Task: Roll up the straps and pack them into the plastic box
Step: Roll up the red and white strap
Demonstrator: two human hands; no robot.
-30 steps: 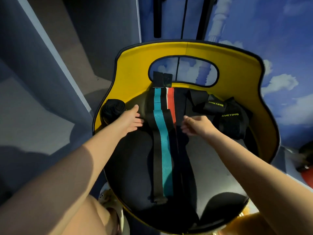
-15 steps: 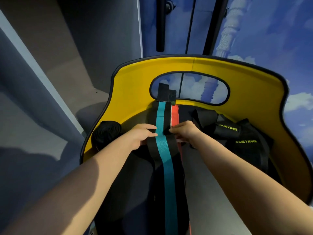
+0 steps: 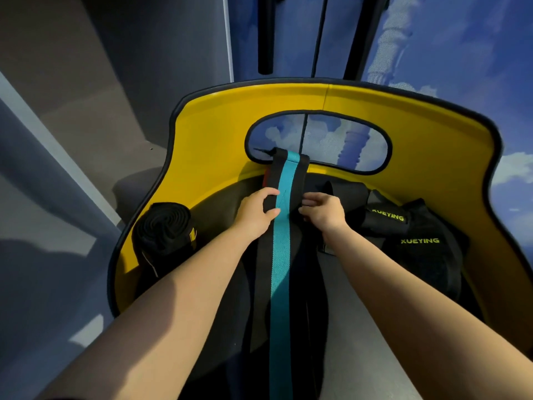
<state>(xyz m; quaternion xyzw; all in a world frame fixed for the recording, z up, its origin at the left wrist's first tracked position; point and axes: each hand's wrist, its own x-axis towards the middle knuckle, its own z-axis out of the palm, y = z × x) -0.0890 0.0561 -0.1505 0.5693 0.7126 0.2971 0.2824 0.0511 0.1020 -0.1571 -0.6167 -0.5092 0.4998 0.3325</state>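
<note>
Nearest you, the black strap with the teal stripe runs lengthwise away from the bottom edge, lying between your two forearms on the dark seat surface. Further along it, your left hand grips the strap's left edge — thumb curled over the top of the black band, fingers wrapped beneath. Your right hand sits just across the stripe at the strap's right edge with its fingers curled in toward the webbing; it appears to pinch that edge, though the fingertips are partly hidden. Both hands touch the same strap, close together.

To your left, a rolled black strap stands against the yellow wall. To your right lies a heap of black straps with green XUEYING lettering.

Beyond your hands, the teal-striped strap rises and folds over the lower rim of the oval cut-out in the yellow backrest, with a strip of red-orange strap showing beside it on the left. Past the backrest hangs a blue sky-and-cloud backdrop with black vertical bars.
</note>
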